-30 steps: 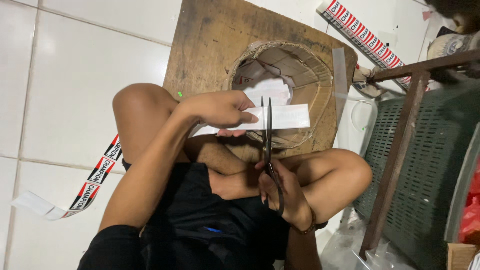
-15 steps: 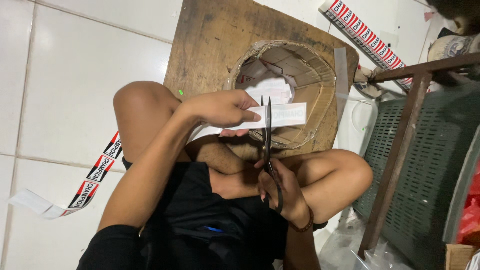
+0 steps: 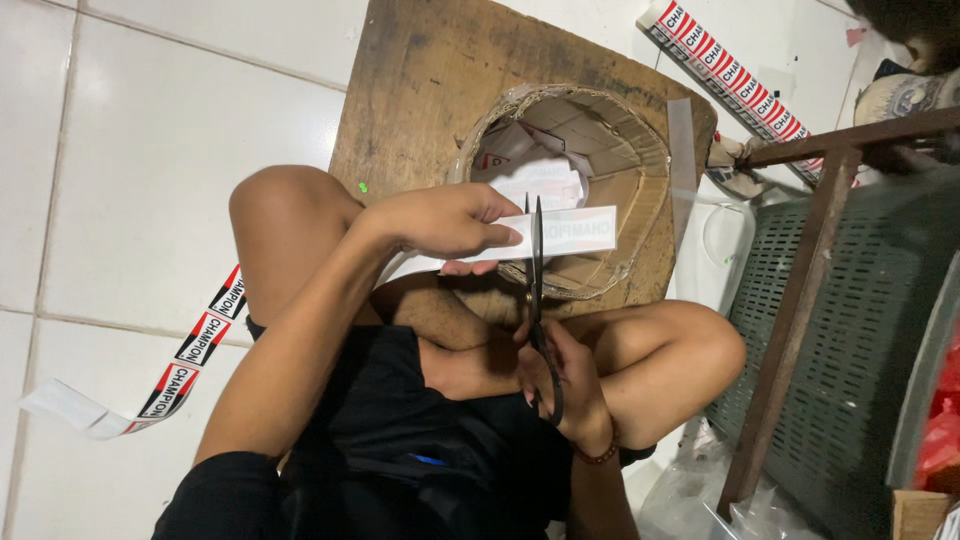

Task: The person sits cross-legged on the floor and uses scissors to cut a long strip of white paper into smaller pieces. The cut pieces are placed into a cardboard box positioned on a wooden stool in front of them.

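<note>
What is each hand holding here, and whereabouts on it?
The left hand pinches a white paper strip partway along, just left of the blades. The right hand holds black scissors by their handle loops, blades around the strip.

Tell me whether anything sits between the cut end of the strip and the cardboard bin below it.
Nothing visible does. The strip, held by the left hand, with the scissors in the right hand, hangs directly over the open cardboard bin.

black scissors (image 3: pixel 537 290), white paper strip (image 3: pixel 560 232), brown board (image 3: pixel 420 90)
</note>
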